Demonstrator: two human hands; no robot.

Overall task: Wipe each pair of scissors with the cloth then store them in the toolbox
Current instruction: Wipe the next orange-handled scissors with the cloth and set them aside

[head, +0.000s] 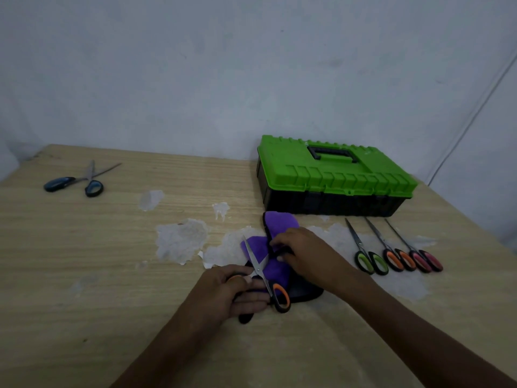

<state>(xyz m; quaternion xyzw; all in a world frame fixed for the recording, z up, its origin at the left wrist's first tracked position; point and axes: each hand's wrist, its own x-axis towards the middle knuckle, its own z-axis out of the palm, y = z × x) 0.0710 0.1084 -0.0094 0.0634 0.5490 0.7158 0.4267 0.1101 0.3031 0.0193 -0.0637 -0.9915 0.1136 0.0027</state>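
My left hand (237, 289) grips one handle of an orange-handled pair of scissors (263, 271), which lies opened over a purple cloth with a black edge (275, 225) near the table's middle. My right hand (300, 254) pinches the cloth around the other blade. The green-lidded black toolbox (333, 177) stands shut at the back right. Three more pairs lie in a row to the right: green-handled (366, 254), orange-handled (391, 252) and pink-handled (416, 252). A blue-handled pair (81, 182) lies open at the far left.
The wooden table (112, 275) has patches of peeled white surface around its middle. A pale wall stands right behind the table and the toolbox. A thin cable (475, 113) runs down the wall at the right.
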